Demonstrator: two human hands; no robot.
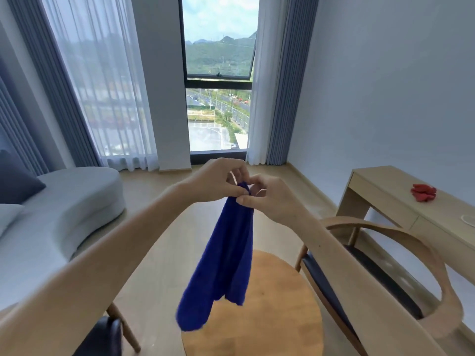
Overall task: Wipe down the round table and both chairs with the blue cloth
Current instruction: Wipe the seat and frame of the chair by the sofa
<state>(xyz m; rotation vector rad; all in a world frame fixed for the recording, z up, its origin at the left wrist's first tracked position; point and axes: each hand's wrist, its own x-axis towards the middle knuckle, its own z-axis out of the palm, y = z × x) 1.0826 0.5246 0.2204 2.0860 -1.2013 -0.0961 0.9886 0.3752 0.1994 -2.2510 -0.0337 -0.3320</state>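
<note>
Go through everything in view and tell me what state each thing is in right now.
Blue cloth: hanging above the table, pinched at its top by both hands.
Left hand: pinching the cloth.
Right hand: pinching the cloth.
Round table: bare wood showing.
Right chair: upright, seat empty.
Upper window pane: tilted open.
</note>
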